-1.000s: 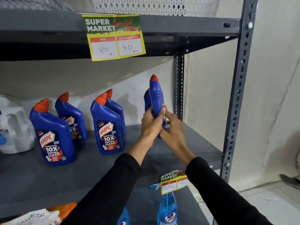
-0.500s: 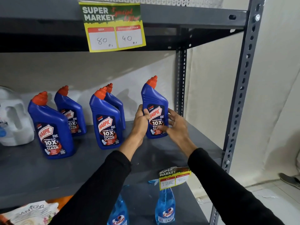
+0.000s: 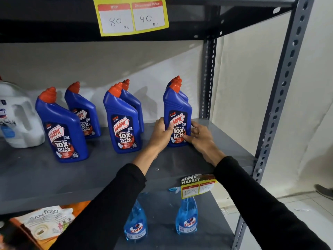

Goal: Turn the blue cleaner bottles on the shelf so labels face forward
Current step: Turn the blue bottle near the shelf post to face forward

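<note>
Both hands are on the rightmost blue cleaner bottle (image 3: 177, 112), which stands on the grey shelf (image 3: 54, 174) near its right end, just ahead of another bottle (image 3: 177, 81) of which only the orange cap and a sliver of blue show. The left hand (image 3: 161, 134) wraps the bottle's left side, its fingers (image 3: 168, 128) clenched on the lower body; the right hand (image 3: 201, 137) touches the right side with fingers (image 3: 186, 138) curved against the base — more steadying than squeezing, I judge. The bottle's long axis is upright, its angled neck leaning toward the left, and its label faces forward. It is likely stiff plastic, moderately heavy if full and smooth enough to slip, so the flat lower flanks are the sensible hold. To the left, three bottles (image 3: 61, 130) (image 3: 84, 114) (image 3: 122, 123) show labels; one behind (image 3: 133, 103) shows none.
</note>
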